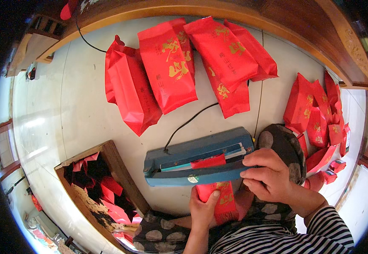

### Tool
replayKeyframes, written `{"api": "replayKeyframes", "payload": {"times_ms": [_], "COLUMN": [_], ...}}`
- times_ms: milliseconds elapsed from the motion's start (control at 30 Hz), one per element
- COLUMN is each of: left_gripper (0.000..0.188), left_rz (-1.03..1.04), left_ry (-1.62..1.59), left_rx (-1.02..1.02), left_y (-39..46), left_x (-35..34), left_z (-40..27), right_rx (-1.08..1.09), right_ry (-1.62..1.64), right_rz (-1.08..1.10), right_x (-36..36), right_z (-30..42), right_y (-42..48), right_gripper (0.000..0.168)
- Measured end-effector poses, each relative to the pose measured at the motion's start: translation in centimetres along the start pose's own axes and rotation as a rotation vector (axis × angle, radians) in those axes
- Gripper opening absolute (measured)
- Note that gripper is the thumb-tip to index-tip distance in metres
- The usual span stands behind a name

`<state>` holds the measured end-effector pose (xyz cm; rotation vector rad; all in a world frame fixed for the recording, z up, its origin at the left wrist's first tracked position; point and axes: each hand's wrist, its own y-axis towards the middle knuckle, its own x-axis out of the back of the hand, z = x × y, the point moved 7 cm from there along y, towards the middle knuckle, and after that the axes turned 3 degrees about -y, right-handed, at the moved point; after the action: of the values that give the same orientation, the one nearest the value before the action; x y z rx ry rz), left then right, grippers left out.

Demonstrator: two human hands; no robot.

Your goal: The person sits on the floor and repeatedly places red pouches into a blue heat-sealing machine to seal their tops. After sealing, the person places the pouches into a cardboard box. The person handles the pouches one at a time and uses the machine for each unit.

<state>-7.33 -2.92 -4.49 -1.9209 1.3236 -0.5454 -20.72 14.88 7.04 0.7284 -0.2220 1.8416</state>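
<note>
A blue impulse heat sealer (200, 144) sits on the floor in front of me. My left hand (203, 203) holds a small red foil packet (226, 203) with gold characters, its thumb across the front. The packet's upper end runs under the sealer's blue arm (217, 173) and shows again inside the frame. My right hand (266, 173) grips the right end of that arm with its fingertips. The underside of the packet and part of the sealing strip are hidden.
Several large red bags (168, 70) stand and lie beyond the sealer. More red packets (308, 104) cluster at right. A wooden box (125, 177) at left holds red packets and dark loose material. A black cord (187, 122) runs from the sealer. Wooden furniture (228, 12) lines the far edge.
</note>
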Motion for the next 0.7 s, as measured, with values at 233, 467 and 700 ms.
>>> {"api": "replayKeyframes", "payload": {"times_ms": [233, 467, 700], "left_gripper": [0.051, 0.05, 0.048], "left_rz": [-0.026, -0.029, -0.041], "left_ry": [0.005, 0.022, -0.019], "left_rx": [0.004, 0.031, 0.022], "left_y": [0.0, 0.1, -0.2], "left_x": [0.2, 0.4, 0.0], "left_z": [0.3, 0.6, -0.3], "right_rx": [-0.003, -0.031, -0.041], "right_ry": [0.001, -0.028, -0.045], "right_rz": [-0.02, -0.03, -0.056], "right_x": [-0.3, -0.9, -1.5], "right_z": [-0.8, -2.3, -3.4], "right_y": [-0.4, -0.9, -1.5], "right_gripper": [0.025, 0.023, 0.021]}}
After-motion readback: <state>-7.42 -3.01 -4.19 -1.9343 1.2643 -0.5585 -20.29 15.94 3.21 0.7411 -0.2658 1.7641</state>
